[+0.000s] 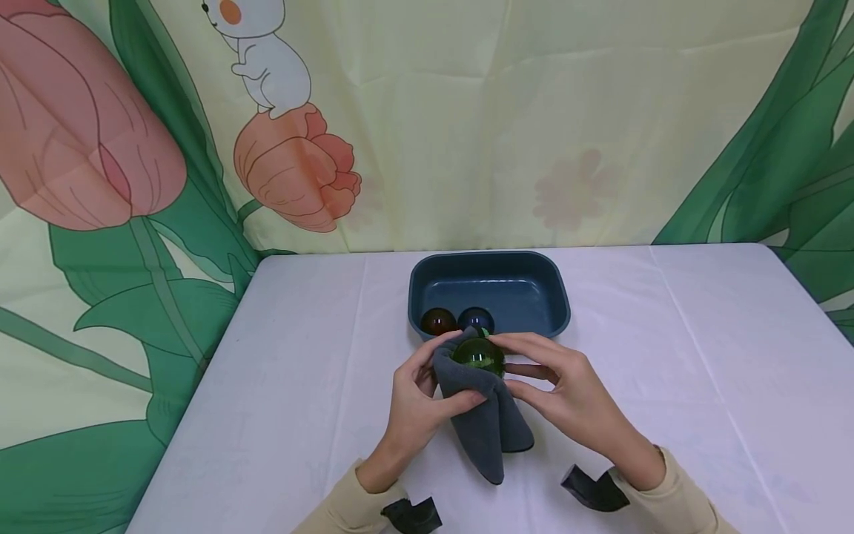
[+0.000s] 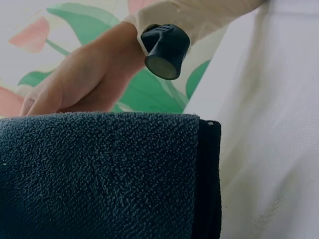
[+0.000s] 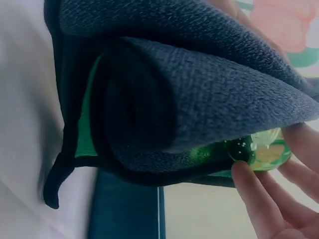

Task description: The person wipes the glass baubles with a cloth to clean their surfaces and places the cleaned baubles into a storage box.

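Observation:
A green glass ball [image 1: 479, 354] sits in a folded dark grey cloth [image 1: 477, 404] between both hands, in front of the tray. My left hand [image 1: 422, 400] grips the cloth from the left, thumb in front and fingers behind the ball. From the right, my right hand [image 1: 560, 378] holds the ball by its fingertips. The right wrist view shows those fingertips [image 3: 249, 177] on the clear green glass [image 3: 269, 152], beside the cloth's dark hem. In the left wrist view the cloth [image 2: 99, 174] hides most of the left fingers.
Just beyond the hands is a dark blue rectangular tray [image 1: 490, 259]. Inside, at its near left, lie a dark amber ball [image 1: 438, 321] and a dark blue ball [image 1: 477, 319]. A white cloth covers the table [image 1: 300, 356], and a printed curtain [image 1: 467, 148] hangs behind it.

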`<action>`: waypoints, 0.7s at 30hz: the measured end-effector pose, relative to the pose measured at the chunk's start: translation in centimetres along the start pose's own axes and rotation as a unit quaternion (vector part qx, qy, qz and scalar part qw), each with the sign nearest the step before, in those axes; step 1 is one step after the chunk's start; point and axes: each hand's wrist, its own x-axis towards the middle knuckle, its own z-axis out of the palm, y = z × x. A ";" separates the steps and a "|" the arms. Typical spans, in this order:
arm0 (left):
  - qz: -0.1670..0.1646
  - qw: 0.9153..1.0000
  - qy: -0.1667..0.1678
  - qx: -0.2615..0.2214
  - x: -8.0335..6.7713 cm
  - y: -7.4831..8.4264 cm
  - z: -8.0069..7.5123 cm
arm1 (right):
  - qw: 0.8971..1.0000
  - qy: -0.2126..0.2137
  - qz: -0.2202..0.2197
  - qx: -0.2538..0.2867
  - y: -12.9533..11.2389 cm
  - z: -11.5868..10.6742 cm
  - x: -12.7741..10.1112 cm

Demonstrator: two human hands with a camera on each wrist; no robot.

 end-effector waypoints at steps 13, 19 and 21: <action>-0.005 1.000 0.009 -0.006 0.1 0.0 0.0 | 0.993 -0.023 -0.084 -0.078 0.4 -0.4 0.2; -0.007 1.000 0.012 -0.010 0.1 0.0 -0.1 | 0.985 -0.012 -0.138 -0.101 0.7 -0.2 0.3; -0.014 1.000 0.014 -0.012 0.0 0.0 -0.1 | 0.984 -0.007 -0.143 -0.105 0.8 -0.1 0.3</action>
